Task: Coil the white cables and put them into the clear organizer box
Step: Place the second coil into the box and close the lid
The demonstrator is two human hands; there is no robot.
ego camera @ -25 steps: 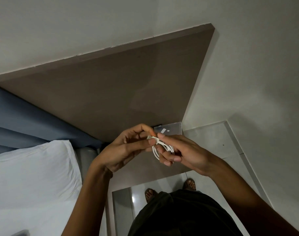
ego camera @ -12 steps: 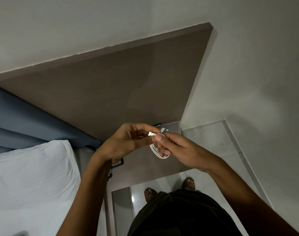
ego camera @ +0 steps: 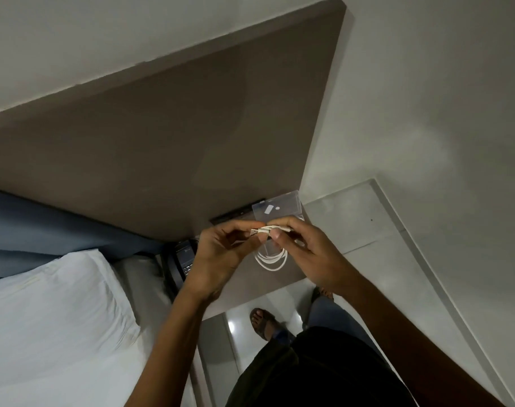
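Observation:
A white cable (ego camera: 271, 257) hangs in a small coil between my two hands above the brown bedside top. My right hand (ego camera: 306, 254) pinches the top of the coil. My left hand (ego camera: 221, 254) holds the cable's end with its metal plug (ego camera: 254, 232), just left of the right thumb. The clear organizer box (ego camera: 277, 208) stands just beyond my hands at the top's far right corner, its lower part hidden by my fingers.
A dark phone (ego camera: 185, 255) lies on the bedside top (ego camera: 282, 279) left of my left hand. A white pillow (ego camera: 53, 304) and bed fill the left. A brown headboard panel (ego camera: 168, 148) rises behind. My sandalled feet (ego camera: 262, 323) stand on the glossy floor below.
The coil has dropped lower and now hangs below my fingers. My left hand has shifted from the coil's side to the plug end. The view has tilted down a little.

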